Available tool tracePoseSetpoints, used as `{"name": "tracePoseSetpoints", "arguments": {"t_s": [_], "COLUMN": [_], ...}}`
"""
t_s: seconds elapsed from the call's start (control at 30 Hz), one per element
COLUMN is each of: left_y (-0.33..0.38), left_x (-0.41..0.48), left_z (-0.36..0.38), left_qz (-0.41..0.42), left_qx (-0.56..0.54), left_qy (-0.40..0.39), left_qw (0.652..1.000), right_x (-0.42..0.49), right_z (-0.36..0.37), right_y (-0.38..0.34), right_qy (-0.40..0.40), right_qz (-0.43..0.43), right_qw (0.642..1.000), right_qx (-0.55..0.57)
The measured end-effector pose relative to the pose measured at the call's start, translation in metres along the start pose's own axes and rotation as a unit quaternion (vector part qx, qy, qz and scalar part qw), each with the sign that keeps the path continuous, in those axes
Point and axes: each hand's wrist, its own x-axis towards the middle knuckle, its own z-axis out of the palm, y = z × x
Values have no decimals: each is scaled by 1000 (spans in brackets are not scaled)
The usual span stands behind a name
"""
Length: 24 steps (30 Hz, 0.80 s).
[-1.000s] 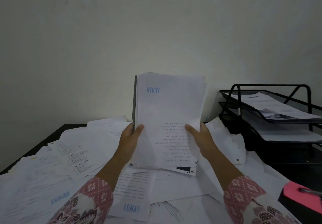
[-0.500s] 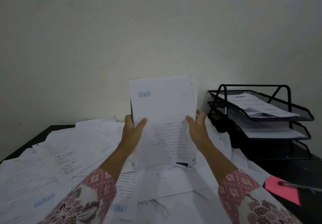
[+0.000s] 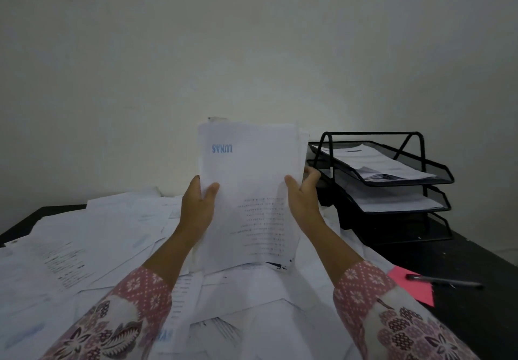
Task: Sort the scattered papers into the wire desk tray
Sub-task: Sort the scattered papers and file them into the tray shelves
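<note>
- The black desk (image 3: 476, 261) is big, flat and dark. It lies under the grip and stretches out to both sides of it.
- Loose white papers (image 3: 92, 236) lie all over the desk, below and to the left of the grip. They are thin and flat, and they overlap in a messy heap.
- The wire desk tray (image 3: 392, 191) stands just to the right of the grip. It is black, made of thin wire mesh with a bent rod frame, and has three shelves. White sheets lie on the top two shelves. What is on the bottom shelf cannot be seen.
- The stack of papers (image 3: 249, 191) is in the grip, standing up on its bottom edge on the heap. The front sheet is white, with the blue word "LUNAS" upside down near its top.
- The left hand (image 3: 196, 208) is closed on the stack's left edge, thumb in front.
- The right hand (image 3: 302, 199) is closed on the stack's right edge, thumb in front and fingers behind.
- The sleeves (image 3: 392, 317) are soft pink cloth with white flower dots.
- A pink paper note (image 3: 412, 286) lies flat, low and to the right of the grip.
- A thin black pen (image 3: 445, 281) lies across the note.
</note>
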Motion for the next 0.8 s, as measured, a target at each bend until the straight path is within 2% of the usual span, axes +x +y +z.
{"name": "tracePoseSetpoints", "arguments": {"t_s": [0.1, 0.2, 0.47, 0.57, 0.73, 0.8], "left_y": [4, 5, 9, 9, 8, 6], "left_x": [0, -1, -10, -13, -17, -18], "left_z": [6, 17, 48, 60, 78, 84], "left_qz": [10, 14, -72, -98, -80, -104], "left_qx": [3, 16, 43, 51, 87, 104], "left_qy": [-13, -62, -182, -224, -264, -302], "left_qw": [1000, 998, 980, 968, 957, 942], "right_x": [6, 15, 19, 20, 18, 12], "right_z": [-15, -35, -81, -97, -115, -123], "right_y": [-2, -5, 8, 20, 32, 40], "right_qy": [24, 86, 136, 126, 87, 77], "right_qz": [3, 25, 127, 155, 195, 215], "right_qw": [999, 996, 981, 980, 976, 972], "right_qx": [-23, 11, 60, 18, -41, -50]}}
